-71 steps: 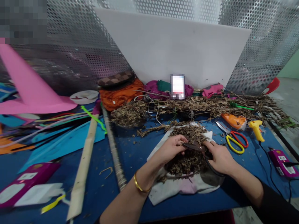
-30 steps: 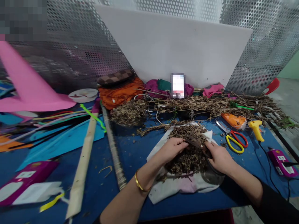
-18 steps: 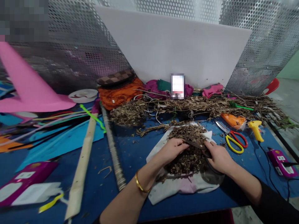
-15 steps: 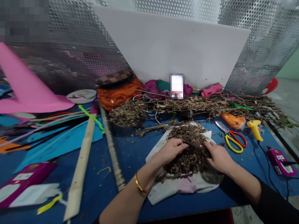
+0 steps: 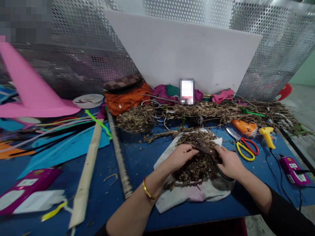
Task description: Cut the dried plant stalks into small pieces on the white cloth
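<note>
My right hand (image 5: 230,163) is closed on a pair of dark scissors (image 5: 206,150), whose blades point left over a heap of brown dried plant bits (image 5: 193,172). My left hand (image 5: 181,158) is closed in a pinch at the blade tips. Whatever lies between its fingers is too small to make out. The heap rests on a white cloth (image 5: 172,202) with a pinkish patch, spread on the blue table (image 5: 137,213). One dark handle loop of the scissors shows below my right hand.
Red-and-yellow-handled scissors (image 5: 246,149), an orange packet (image 5: 244,127) and a yellow glue gun (image 5: 268,136) lie right. Dried stalks (image 5: 211,111) stretch across the back. A wooden strip (image 5: 87,173), a wrapped stick (image 5: 119,157) and a pink cone hat (image 5: 36,88) are left.
The view has shifted slightly. Both hands stay over the heap, and the scissors' blades have changed angle a little near my left fingertips.
</note>
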The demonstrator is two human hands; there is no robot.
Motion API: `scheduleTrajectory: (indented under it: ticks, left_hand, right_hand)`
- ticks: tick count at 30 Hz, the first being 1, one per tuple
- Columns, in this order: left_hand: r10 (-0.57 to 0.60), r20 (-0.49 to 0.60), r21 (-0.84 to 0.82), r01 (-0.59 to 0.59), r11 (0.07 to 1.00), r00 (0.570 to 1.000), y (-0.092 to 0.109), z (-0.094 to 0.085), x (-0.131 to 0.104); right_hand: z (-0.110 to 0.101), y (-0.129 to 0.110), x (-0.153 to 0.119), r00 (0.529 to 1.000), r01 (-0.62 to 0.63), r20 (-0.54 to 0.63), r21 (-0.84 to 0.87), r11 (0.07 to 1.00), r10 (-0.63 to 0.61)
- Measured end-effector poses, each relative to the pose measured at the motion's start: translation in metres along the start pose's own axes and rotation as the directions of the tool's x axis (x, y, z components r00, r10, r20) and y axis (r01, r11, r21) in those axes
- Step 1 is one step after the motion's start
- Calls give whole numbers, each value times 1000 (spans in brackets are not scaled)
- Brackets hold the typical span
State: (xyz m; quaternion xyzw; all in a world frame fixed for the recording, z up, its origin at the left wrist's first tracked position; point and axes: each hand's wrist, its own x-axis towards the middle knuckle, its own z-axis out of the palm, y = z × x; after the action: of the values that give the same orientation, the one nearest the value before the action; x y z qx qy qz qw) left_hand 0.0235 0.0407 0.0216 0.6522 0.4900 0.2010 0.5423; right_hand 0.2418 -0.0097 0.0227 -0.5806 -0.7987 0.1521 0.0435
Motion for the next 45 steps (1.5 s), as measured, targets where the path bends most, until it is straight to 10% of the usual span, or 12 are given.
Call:
scheduleTrajectory:
  ticks: [45]
  left_hand:
    - [44, -31, -62, -46, 997, 999, 0, 10, 0]
  right_hand:
    - [1, 4, -1, 1000, 19, 6, 62, 998, -19]
